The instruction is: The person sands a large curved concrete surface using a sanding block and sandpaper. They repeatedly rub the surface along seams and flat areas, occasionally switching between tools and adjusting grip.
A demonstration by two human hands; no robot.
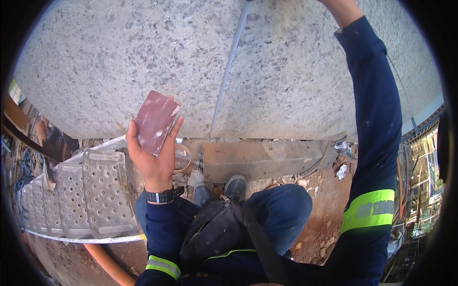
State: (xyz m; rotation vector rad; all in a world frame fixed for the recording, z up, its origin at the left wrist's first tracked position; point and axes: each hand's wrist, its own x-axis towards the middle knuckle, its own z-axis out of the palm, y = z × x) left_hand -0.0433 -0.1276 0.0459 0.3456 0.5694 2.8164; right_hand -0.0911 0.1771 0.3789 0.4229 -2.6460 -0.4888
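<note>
My left hand (160,155) is turned palm up and holds a piece of reddish-brown sandpaper (155,123), flat and rectangular with pale dust on it. The thumb lies along one edge and the fingertips show past the other. Behind it stands a large grey, speckled concrete surface (167,52). A narrow pale strip (230,66) runs down that surface from the top edge of the view. My right arm reaches up to the top, where only the wrist and part of my right hand (330,4) show; its fingers are cut off, so its grip is hidden.
Perforated metal steps (109,195) lie at the left, above an orange pipe (109,264). A rusty beam (267,157) runs along the concrete's foot, just ahead of my boots (235,187). A round tub (182,158) sits beside it. A black bag (214,231) hangs at my front.
</note>
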